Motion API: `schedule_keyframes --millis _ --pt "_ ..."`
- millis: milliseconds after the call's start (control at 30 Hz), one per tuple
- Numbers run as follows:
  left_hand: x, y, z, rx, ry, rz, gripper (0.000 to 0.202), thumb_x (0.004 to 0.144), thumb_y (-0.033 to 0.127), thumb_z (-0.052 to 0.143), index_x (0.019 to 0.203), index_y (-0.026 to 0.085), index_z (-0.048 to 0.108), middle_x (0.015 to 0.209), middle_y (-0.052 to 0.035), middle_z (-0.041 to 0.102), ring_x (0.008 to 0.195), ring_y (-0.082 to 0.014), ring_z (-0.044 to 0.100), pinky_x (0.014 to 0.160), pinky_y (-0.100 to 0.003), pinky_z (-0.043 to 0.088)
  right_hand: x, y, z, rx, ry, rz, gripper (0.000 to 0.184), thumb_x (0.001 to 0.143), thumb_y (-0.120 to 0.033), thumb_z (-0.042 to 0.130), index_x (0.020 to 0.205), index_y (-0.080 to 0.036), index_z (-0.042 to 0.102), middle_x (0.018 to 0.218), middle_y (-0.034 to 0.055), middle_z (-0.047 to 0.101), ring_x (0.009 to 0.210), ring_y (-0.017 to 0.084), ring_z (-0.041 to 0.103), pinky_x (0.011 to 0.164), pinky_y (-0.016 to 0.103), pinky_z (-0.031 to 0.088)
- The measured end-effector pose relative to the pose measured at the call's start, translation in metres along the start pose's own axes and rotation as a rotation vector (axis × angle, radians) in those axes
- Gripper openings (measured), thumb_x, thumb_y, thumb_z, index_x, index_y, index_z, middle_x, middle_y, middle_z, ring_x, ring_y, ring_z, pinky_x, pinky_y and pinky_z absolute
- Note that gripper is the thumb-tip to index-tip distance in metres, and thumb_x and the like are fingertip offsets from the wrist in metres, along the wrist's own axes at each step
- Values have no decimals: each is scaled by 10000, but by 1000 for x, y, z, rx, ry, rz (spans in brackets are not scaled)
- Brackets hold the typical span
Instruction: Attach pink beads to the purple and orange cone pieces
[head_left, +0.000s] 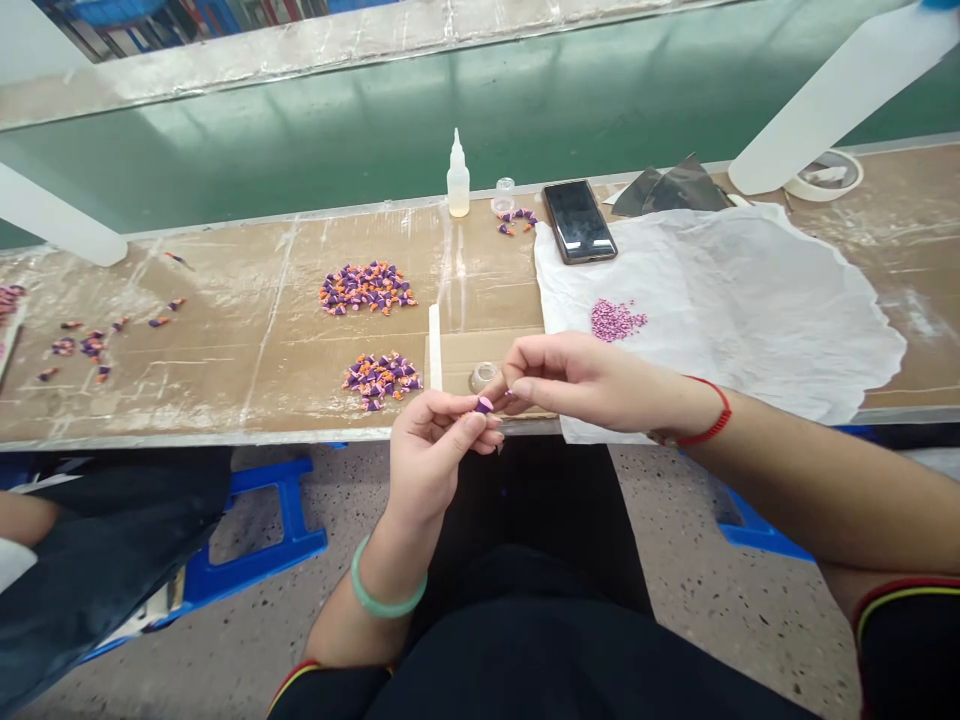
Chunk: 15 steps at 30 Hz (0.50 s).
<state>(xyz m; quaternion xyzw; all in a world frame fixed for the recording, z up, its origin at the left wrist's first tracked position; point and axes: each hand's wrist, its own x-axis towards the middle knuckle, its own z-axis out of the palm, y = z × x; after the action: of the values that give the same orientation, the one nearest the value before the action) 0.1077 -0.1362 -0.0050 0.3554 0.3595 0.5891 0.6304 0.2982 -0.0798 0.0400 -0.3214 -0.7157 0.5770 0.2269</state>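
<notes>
Head view: a small purple piece [484, 405] is pinched between the thumb and fingers of the left hand [439, 450], just over the front edge of the bench [225, 400]; the right hand [577, 380] is beside it, with fingertips pressed together. Two heaps of purple-orange pieces [367, 288] look already done, and loose pink granules [617, 320] lie on white paper [720, 300].
</notes>
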Motion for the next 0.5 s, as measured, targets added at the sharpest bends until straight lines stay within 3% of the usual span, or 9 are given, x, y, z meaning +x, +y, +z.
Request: schedule_keyframes --millis 167,333,500 --pt "-7 3 6 41 -35 54 249 716 338 931 783 186 746 717 -8 793 554 -134 747 519 -154 618 -10 -11 6 -61 -20 -71 139 961 -236 540 832 -184 535 710 -26 583 610 94 490 549 213 392" --pt "-11 5 6 165 -25 69 320 721 428 916 790 171 740 732 -39 792 561 -164 750 526 -204 639 -12 -13 7 -161 -1 -134 119 968 -212 520 854 -186 541 710 -17 603 613 95 493 555 210 385" --pt "-10 6 8 139 -41 102 260 728 371 920 779 180 751 714 -27 790 557 -152 750 524 -180 632 -13 -12 8 -207 20 -173 123 964 -202 511 850 -184 554 706 -18 618 588 86 485 527 205 365"
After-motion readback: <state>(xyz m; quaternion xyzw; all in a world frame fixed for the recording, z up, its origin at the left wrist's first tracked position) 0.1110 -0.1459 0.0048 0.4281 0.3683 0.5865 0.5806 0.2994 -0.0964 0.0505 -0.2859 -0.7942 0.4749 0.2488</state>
